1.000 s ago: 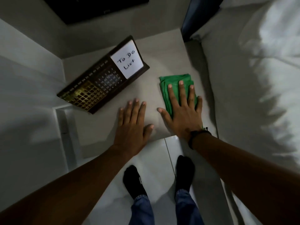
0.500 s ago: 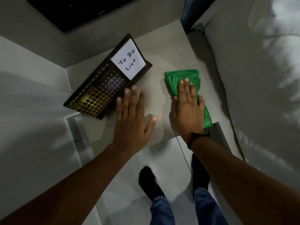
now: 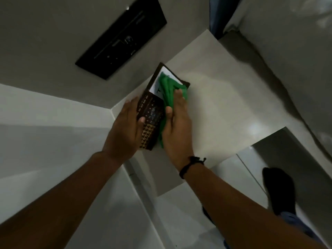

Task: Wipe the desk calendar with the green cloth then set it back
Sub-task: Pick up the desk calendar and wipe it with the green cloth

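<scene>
The dark brown desk calendar point(image 3: 150, 115) with gold squares and a white note is lifted above the pale bedside table point(image 3: 224, 108). My left hand point(image 3: 125, 130) grips its left edge, thumb on the front face. My right hand point(image 3: 177, 123) presses the green cloth point(image 3: 168, 92) against the calendar's right side. The cloth covers most of the white note, so its writing is hidden.
A black panel point(image 3: 122, 36) is set in the grey wall behind the table. A bed with white bedding point(image 3: 287, 51) runs along the right. My foot in a dark sock point(image 3: 278, 189) stands on the glossy tiled floor below the table's front edge.
My left hand took hold of the calendar and raised it off the table. My right hand picked up the green cloth from the table and brought it left onto the calendar's face.
</scene>
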